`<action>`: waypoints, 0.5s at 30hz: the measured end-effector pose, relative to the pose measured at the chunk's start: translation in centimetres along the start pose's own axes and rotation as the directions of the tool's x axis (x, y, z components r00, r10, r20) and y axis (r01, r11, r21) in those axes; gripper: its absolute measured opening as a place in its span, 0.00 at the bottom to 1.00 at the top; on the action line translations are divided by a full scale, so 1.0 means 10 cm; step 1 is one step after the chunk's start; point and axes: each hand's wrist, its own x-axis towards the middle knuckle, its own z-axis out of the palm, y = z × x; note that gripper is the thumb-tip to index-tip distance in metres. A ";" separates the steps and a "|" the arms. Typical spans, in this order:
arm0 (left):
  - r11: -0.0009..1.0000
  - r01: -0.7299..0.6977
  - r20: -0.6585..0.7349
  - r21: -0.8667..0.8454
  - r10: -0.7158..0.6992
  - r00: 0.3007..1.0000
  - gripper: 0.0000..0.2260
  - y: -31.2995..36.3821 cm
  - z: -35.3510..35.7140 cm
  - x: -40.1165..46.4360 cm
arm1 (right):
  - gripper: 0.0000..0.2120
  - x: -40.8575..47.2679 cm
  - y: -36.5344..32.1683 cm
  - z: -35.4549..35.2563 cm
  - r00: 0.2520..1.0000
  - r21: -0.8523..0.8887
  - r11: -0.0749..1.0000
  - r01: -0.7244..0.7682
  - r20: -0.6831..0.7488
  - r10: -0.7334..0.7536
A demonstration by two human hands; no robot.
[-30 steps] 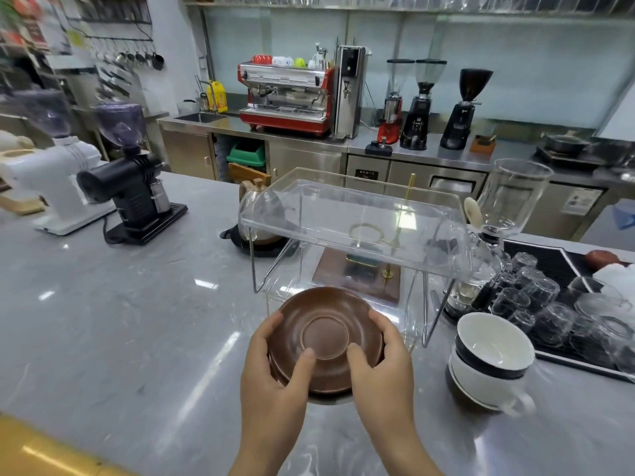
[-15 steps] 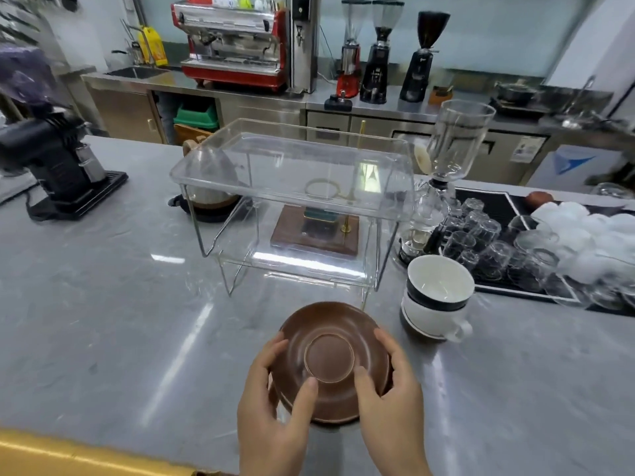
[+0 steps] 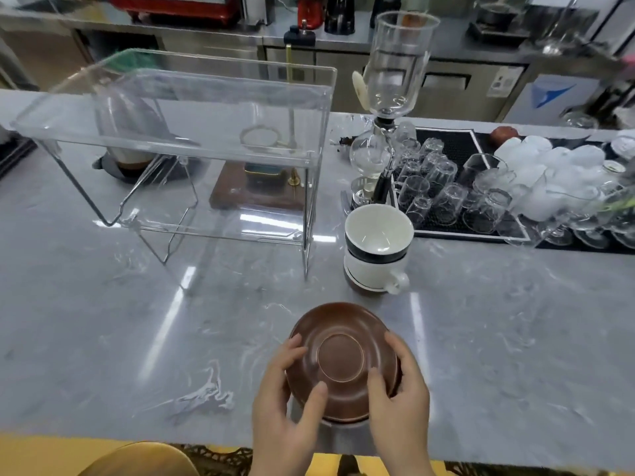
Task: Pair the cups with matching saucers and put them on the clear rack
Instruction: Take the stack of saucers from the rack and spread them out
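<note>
Since a second ago both hands have drawn the brown saucer (image 3: 343,362) back from the rack's foot toward the near edge of the grey marble counter (image 3: 120,331), and the view has tipped down so the back bench is mostly cut off. The left hand (image 3: 288,407) clasps the saucer's left rim, thumb lying across its face; the right hand (image 3: 398,396) clasps the right rim, thumb pressed beside the centre ring. A second brown rim shows just under the saucer, so it seems to top a small stack, though how many lie beneath I cannot tell.

Beyond the saucer, to the right, stands a stack of cups (image 3: 378,249): a white cup on top, a dark band below it, another white cup with its handle turned to the near right, all on a dark saucer.

Left of that stack stands the clear rack (image 3: 178,139), two tiers on thin wire legs, with nothing on either tier. Through it show a wooden-based brewing stand (image 3: 257,194) and a kettle (image 3: 127,132) behind.

Right of the rack rises a glass siphon brewer (image 3: 391,70), and beside it a black mat (image 3: 457,146) carries many upturned glasses (image 3: 443,190) and white cups (image 3: 543,166).
</note>
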 end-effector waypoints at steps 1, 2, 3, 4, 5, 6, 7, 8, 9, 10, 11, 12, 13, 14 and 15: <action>1.000 0.003 0.009 0.013 -0.003 1.000 0.20 0.00 0.03 0.00 | 0.26 0.02 0.02 -0.03 1.000 0.000 1.000 -0.001 0.003 0.001; 0.999 0.021 0.017 0.032 -0.022 1.000 0.20 -0.01 0.10 -0.04 | 0.26 0.05 0.10 -0.09 1.000 0.000 1.000 -0.020 0.009 0.020; 0.999 0.025 0.024 0.037 -0.026 0.999 0.19 0.00 0.11 -0.04 | 0.26 0.06 0.11 -0.11 1.000 0.001 1.000 -0.024 0.012 0.024; 0.999 0.026 0.033 0.045 -0.027 0.999 0.19 0.00 0.13 -0.06 | 0.25 0.07 0.13 -0.13 1.000 0.007 1.000 -0.020 0.014 0.020; 0.998 0.040 0.041 0.054 -0.042 0.998 0.18 -0.01 0.17 -0.08 | 0.25 0.10 0.18 -0.17 0.999 0.005 1.000 -0.030 0.014 0.030; 0.997 0.051 0.046 0.060 -0.054 0.997 0.18 -0.01 0.21 -0.08 | 0.25 0.12 0.20 -0.20 0.999 0.007 0.999 -0.032 0.016 0.032; 0.996 0.058 0.053 0.067 -0.062 0.997 0.17 -0.01 0.24 -0.09 | 0.26 0.14 0.22 -0.23 0.999 0.010 0.999 -0.033 0.016 0.033; 0.995 0.062 0.057 0.072 -0.066 0.996 0.17 0.00 0.27 -0.09 | 0.26 0.16 0.24 -0.25 0.999 0.013 0.999 -0.036 0.011 0.036; 0.995 0.062 0.061 0.074 -0.066 0.996 0.16 0.01 0.28 -0.09 | 0.26 0.18 0.27 -0.27 0.999 0.012 0.999 -0.034 0.007 0.034; 0.995 0.062 0.063 0.079 -0.067 0.996 0.15 0.02 0.30 -0.08 | 0.25 0.20 0.29 -0.29 0.999 0.006 0.999 -0.033 0.004 0.033; 0.995 0.056 0.064 0.083 -0.062 0.996 0.15 0.03 0.32 -0.08 | 0.25 0.22 0.32 -0.30 0.999 0.004 0.999 -0.035 0.002 0.035; 0.995 0.047 0.064 0.088 -0.052 0.997 0.14 0.04 0.33 -0.07 | 0.25 0.24 0.33 -0.31 0.999 0.010 0.999 -0.037 0.003 0.037; 0.995 0.041 0.062 0.093 -0.047 0.997 0.13 0.05 0.35 -0.06 | 0.25 0.27 0.35 -0.32 0.999 0.015 0.999 -0.037 0.007 0.037; 0.994 0.036 0.058 0.099 -0.042 0.997 0.13 0.06 0.36 -0.05 | 0.25 0.28 0.37 -0.33 0.999 0.018 0.999 -0.035 0.011 0.035; 0.994 0.031 0.049 0.103 -0.036 0.998 0.12 0.06 0.37 -0.04 | 0.25 0.29 0.38 -0.35 1.000 0.019 0.999 -0.027 0.012 0.027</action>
